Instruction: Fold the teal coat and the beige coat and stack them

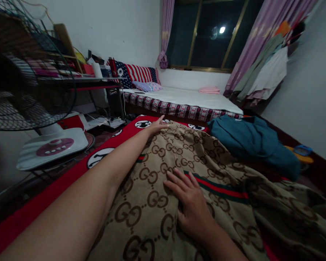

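A tan blanket (157,174) with a brown letter pattern and green-red stripes lies spread in front of me, bunched up at the right. Stretched far forward, my left hand (157,126) touches the blanket's far left edge, its visible fingers apart. Nearer to me, my right hand (191,203) rests flat on the middle of the blanket with its fingers extended. Under the blanket is a red cloth (78,185) with round black-and-white motifs, showing along the left side and far end.
To the right lies a heap of teal cloth (250,141). A fan (54,145) stands at the left, before a cluttered desk (87,81). Across the room is a bed (179,97) beneath the window. Clothes (268,76) hang on the right wall.
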